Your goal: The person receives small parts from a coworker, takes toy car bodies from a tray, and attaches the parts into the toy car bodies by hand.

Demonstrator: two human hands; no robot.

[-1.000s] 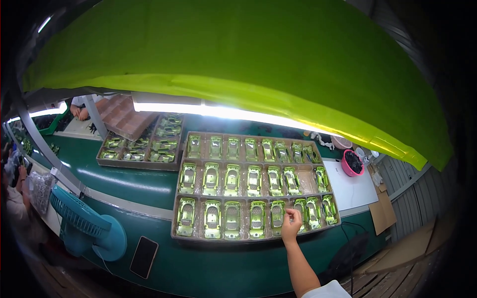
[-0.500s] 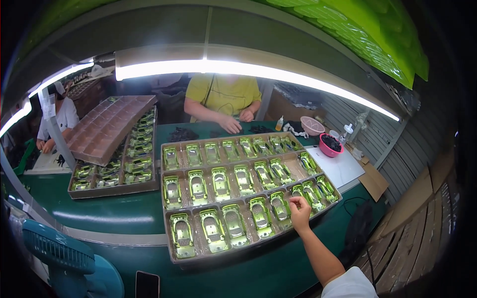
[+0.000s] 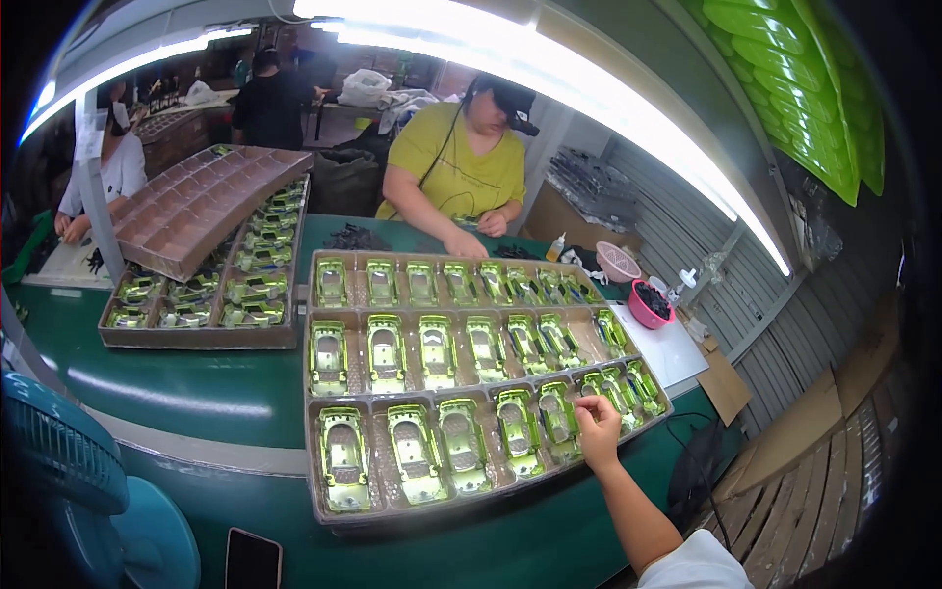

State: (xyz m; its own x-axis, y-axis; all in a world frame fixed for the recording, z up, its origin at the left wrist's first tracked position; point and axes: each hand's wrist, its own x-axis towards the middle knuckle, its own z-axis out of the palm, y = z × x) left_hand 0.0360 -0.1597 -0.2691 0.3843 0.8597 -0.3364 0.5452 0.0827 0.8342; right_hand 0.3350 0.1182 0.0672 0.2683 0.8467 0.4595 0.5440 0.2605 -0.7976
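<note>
My right hand [image 3: 600, 430] reaches in from the lower right, over the front row of a large brown compartment tray [image 3: 358, 401]. Its thumb and fingertips are pinched together. Whatever is between them, if anything, is too small to make out. The tray holds shiny green toy car body shells [image 3: 414, 452] in three rows. Just left of my fingertips lies one green shell [image 3: 557, 417], and several others [image 3: 615, 395] sit close together to the right. In the middle row a bare compartment [image 3: 590, 344] shows toward the right. My left hand is out of the picture.
Across the table a co-worker in a yellow top [image 3: 456, 162] handles a green part. Black parts [image 3: 355, 238] lie nearby. A pink bowl [image 3: 651, 304] stands right. At left, an empty tray [image 3: 211, 211] leans on a filled one. A phone [image 3: 253, 560] and teal fan [image 3: 64, 452] are near me.
The view has tilted up and turned, showing more of the co-worker, who now has a green part in one hand and reaches toward the tray. My right hand stays pinched over nearly the same spot.
</note>
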